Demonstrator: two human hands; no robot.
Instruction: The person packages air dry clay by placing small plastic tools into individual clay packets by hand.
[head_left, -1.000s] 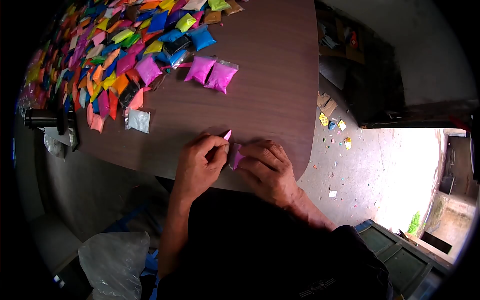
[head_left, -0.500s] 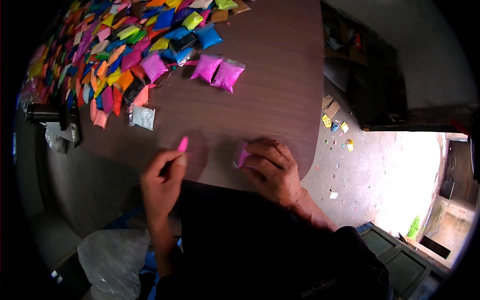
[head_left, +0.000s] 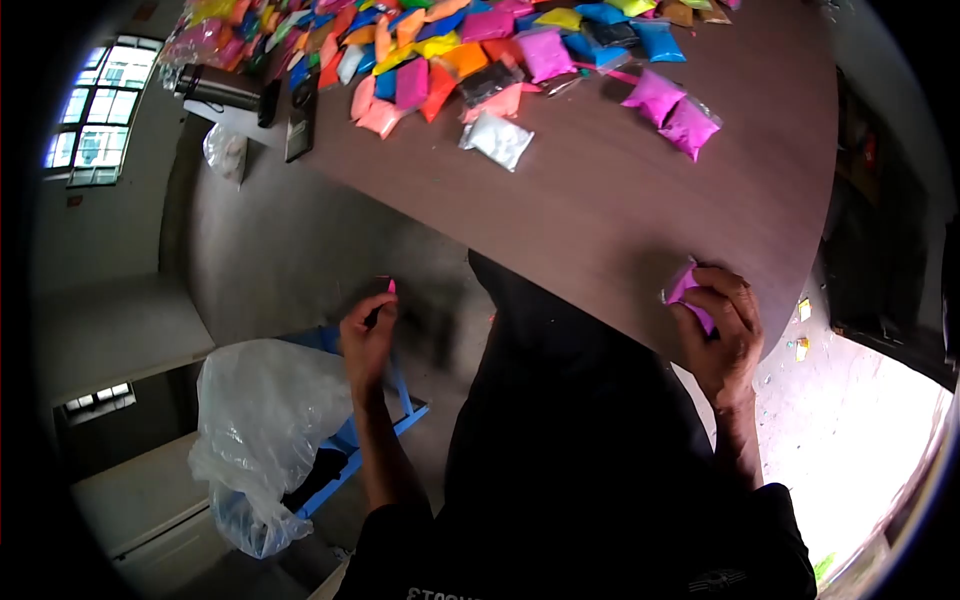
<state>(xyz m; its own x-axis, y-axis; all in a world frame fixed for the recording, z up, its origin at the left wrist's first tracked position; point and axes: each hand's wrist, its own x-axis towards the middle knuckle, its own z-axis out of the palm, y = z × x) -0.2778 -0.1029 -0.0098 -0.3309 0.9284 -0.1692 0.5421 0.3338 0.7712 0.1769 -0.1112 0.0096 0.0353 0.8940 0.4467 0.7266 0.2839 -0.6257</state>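
Note:
My left hand (head_left: 368,328) is off the table's edge, above the floor, pinching a small bright pink piece (head_left: 391,287) that sticks up from the fingertips. My right hand (head_left: 725,325) rests at the near right part of the brown table (head_left: 590,225), its fingers wrapped round a purple-pink packet (head_left: 690,290). Two more pink packets, one (head_left: 655,96) beside the other (head_left: 691,127), lie farther back on the table. A white packet (head_left: 498,140) lies left of them, near a large pile of coloured packets (head_left: 487,26).
A large clear plastic bag (head_left: 265,400) hangs over a blue frame (head_left: 400,385) at the lower left. A dark cylinder (head_left: 220,87) and a flat black object (head_left: 300,122) are at the table's left end. A window (head_left: 100,110) shows at the upper left.
My left hand has moved left, away from my right hand and past the table edge, carrying the pink piece. My right hand still holds its packet. The view has turned left.

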